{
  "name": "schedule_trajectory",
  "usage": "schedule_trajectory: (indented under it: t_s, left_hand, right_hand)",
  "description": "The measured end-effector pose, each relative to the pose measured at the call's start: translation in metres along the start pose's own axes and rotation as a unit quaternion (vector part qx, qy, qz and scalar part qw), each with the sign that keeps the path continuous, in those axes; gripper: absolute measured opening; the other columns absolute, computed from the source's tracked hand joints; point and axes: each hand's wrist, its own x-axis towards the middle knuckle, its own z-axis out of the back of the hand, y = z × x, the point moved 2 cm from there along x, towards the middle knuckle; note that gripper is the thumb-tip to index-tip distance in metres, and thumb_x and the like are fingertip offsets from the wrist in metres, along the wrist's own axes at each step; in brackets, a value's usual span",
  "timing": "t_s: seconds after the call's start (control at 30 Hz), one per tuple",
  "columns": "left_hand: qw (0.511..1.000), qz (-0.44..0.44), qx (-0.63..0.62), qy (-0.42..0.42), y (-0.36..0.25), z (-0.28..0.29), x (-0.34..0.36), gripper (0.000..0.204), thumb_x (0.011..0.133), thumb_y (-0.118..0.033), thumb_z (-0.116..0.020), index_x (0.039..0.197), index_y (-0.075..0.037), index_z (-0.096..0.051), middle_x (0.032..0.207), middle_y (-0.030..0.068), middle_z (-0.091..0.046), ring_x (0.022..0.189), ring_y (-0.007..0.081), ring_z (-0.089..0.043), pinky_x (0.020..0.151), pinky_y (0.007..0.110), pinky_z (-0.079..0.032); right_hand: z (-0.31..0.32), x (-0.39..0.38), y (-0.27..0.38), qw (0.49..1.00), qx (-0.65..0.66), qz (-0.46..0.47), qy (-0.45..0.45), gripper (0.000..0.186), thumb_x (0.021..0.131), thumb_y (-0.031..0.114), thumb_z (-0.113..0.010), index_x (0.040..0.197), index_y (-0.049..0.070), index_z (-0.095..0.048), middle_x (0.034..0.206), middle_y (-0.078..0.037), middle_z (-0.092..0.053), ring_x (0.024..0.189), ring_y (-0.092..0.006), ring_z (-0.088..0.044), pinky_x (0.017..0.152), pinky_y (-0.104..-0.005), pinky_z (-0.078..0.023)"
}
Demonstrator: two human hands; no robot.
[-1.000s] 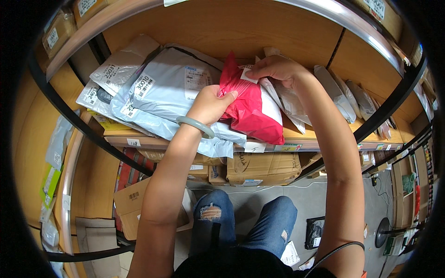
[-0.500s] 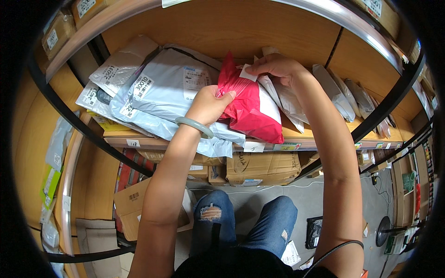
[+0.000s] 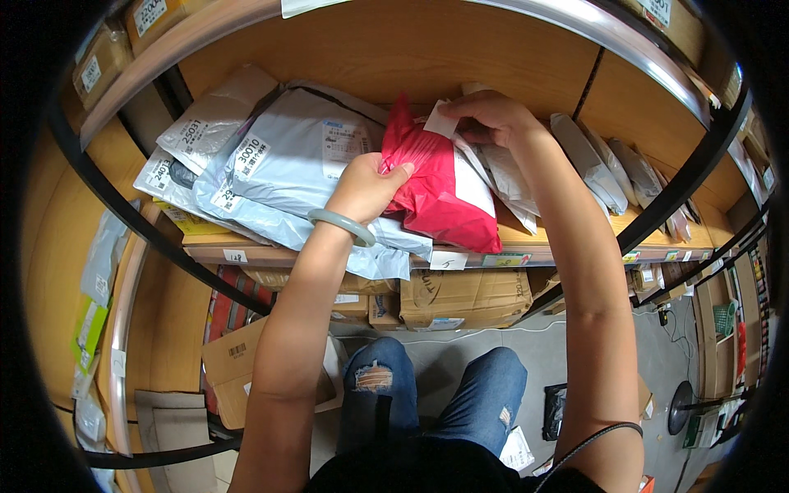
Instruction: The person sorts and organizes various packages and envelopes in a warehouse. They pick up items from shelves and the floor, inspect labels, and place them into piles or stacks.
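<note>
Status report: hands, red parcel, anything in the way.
Left hand gripping red parcel. Right hand pinching white slip. Grey parcel close on left, white packets on right. Neither hand visibly blocked.

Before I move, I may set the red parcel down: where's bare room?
Bare grey floor shows beside the right knee, beyond the black package. The shelf is crowded: grey parcels by the left hand, white parcels by the right hand.

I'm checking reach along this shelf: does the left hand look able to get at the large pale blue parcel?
Probably yes: the large pale blue parcel lies beside the left hand, much of its top uncovered, though that hand may need to release the red package.
</note>
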Motion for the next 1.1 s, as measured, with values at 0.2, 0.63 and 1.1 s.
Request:
schedule_trajectory:
  t_s: [0.2,0.63,1.1]
  left_hand:
    - [0.996,-0.017,0.090,0.004,0.005,0.000,-0.004,0.030,0.094,-0.025,-0.070,0.091,0.005,-0.070,0.081,0.0145,-0.072,0.072,0.0197,-0.063,0.072,0.036,-0.051]
    - [0.769,-0.332,0.506,-0.206,-0.065,-0.046,-0.105,0.028,0.083,-0.025,-0.077,0.095,-0.008,-0.058,0.089,0.0088,-0.054,0.058,0.0255,-0.060,0.047,0.036,-0.045]
    - [0.794,-0.280,0.507,-0.185,-0.100,-0.039,-0.097,0.034,0.090,-0.036,-0.073,0.107,-0.007,-0.066,0.106,0.0083,-0.061,0.068,0.0257,-0.071,0.056,0.035,-0.055]
  right_hand:
    - [0.040,0.002,0.021,0.986,0.103,0.048,-0.124,0.030,0.088,0.031,-0.081,0.096,0.007,-0.066,0.086,-0.003,-0.064,0.081,-0.0130,-0.063,0.063,-0.0252,-0.056]
    - [-0.083,-0.229,0.000,0.548,-0.385,0.700,-0.247,0.029,0.068,0.019,-0.075,0.096,0.013,-0.074,0.088,0.001,-0.067,0.071,-0.0175,-0.058,0.062,-0.0292,-0.044]
    - [-0.056,-0.252,-0.031,0.842,-0.078,0.531,-0.045,0.039,0.105,0.037,-0.052,0.107,0.001,-0.066,0.102,-0.014,-0.064,0.084,-0.0236,-0.061,0.075,-0.0326,-0.048]
